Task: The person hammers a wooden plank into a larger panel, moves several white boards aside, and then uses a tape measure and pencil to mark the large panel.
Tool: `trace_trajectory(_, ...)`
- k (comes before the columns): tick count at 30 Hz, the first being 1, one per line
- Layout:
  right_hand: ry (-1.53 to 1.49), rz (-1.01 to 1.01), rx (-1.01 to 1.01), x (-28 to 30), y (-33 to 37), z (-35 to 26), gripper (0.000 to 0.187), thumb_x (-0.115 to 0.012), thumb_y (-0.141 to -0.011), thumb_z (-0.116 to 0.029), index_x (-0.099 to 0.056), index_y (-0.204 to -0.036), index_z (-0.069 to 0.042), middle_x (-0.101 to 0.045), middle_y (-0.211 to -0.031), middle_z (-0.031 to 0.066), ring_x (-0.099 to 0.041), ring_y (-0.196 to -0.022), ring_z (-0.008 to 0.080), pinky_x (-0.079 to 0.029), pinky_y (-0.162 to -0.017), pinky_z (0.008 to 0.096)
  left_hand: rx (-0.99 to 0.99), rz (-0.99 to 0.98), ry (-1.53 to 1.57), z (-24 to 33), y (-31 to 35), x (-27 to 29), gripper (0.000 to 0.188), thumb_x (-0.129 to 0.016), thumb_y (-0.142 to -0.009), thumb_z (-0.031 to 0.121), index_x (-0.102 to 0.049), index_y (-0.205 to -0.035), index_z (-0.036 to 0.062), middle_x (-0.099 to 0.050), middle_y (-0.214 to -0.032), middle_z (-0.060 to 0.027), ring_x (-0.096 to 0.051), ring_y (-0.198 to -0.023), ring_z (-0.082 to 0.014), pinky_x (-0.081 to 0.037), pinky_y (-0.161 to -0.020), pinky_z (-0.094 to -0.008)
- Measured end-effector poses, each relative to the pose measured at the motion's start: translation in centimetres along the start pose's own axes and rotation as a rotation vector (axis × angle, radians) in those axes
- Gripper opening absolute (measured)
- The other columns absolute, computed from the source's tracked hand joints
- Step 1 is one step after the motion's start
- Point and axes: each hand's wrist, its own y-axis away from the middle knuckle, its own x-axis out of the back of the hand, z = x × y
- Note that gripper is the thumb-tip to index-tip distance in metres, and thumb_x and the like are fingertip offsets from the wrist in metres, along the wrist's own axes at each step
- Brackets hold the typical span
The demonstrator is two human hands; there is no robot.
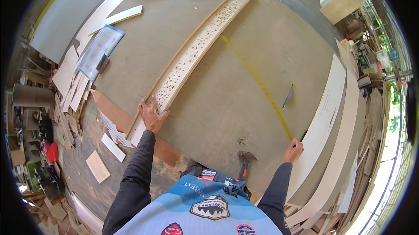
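A long, narrow white board (pixel 190 62) with thin wooden edge strips runs from near my body to the far middle of the work surface. Many small brown spots or chips dot its face; I cannot tell which. My left hand (pixel 152 116) grips the board near its close end, fingers at the left edge and thumb at the right. At the lower right, my right hand (pixel 293 150) is closed on the near end of a yellow tape measure (pixel 257 80). The tape stretches diagonally to the board's right side. What sits inside my right fist is mostly hidden.
A claw hammer (pixel 246 158) lies close to my waist. Right of the tape is a thin dark pointed piece (pixel 288 96). A blue-edged plastic folder (pixel 101 51) lies at left, near white offcuts (pixel 115 20). Long white strips (pixel 321 123) line the right edge.
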Motion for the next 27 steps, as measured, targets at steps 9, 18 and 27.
trace_trajectory(9,0.097,-0.008,0.185,-1.8,-8.4,1.6,0.016,-0.057,-0.086,-0.021,-0.07,-0.083,-0.012,-0.063,-0.09,0.0071,-0.057,-0.09,0.0302,-0.046,-0.08,0.0409,-0.073,0.061,0.0,-1.3,-0.4,-1.3,0.086,-0.08,-0.061,0.047,-0.052,-0.137,0.016,-0.037,-0.137,-0.0269,-0.034,-0.127,-0.0431,-0.024,-0.107,-0.0519)
trace_trajectory(18,0.016,-0.063,0.124,-3.2,-13.2,1.6,0.015,-0.06,-0.085,-0.02,-0.072,-0.088,-0.012,-0.063,-0.091,0.0075,-0.055,-0.092,0.0307,-0.047,-0.08,0.0429,-0.073,0.029,-0.031,-0.4,-0.3,-0.5,0.085,-0.079,-0.065,0.044,-0.048,-0.141,0.0222,-0.037,-0.136,-0.0278,-0.035,-0.129,-0.0429,-0.026,-0.106,-0.0534)
trace_trajectory(27,0.034,-0.108,0.066,-4.5,-13.3,1.7,0.015,-0.058,-0.088,-0.024,-0.071,-0.092,-0.018,-0.062,-0.095,0.001,-0.053,-0.104,0.025,-0.047,-0.08,0.0455,-0.085,0.003,-0.074,-0.5,-0.6,-0.4,0.084,-0.08,-0.063,0.041,-0.049,-0.14,0.0269,-0.037,-0.137,-0.0285,-0.034,-0.13,-0.0428,-0.026,-0.106,-0.0548)
